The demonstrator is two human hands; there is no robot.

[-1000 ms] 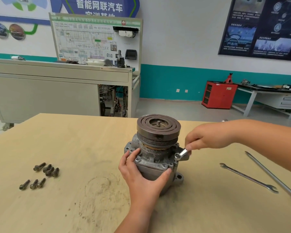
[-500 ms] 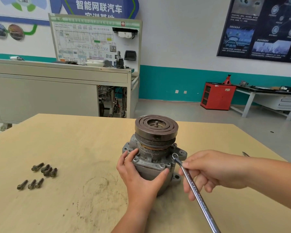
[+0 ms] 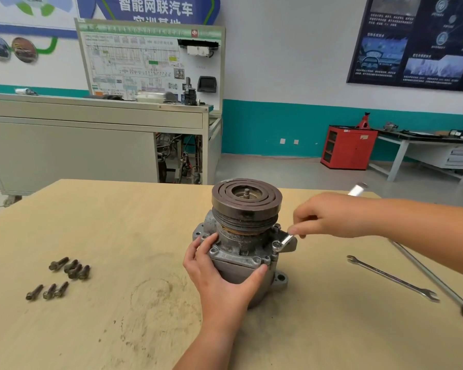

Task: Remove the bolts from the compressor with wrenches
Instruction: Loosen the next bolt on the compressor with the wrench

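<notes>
Far left of the gripping hands, loose bolts [image 3: 64, 276] lie on the table [image 3: 118, 236]. The left hand [image 3: 219, 279] clasps the compressor [image 3: 241, 244], fingers curled round its near face. Just right of it, the right hand [image 3: 329, 217] pinches a wrench [image 3: 286, 240], ring end on the housing corner. Beyond that grip lies a spare wrench [image 3: 390, 277].

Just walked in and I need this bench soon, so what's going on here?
A person is unbolting a compressor on the table. The left hand grips its housing; the right hand holds a wrench with its ring end on a bolt on the right side. Loose bolts lie to the left; a spare wrench and a screwdriver lie to the right.
</notes>
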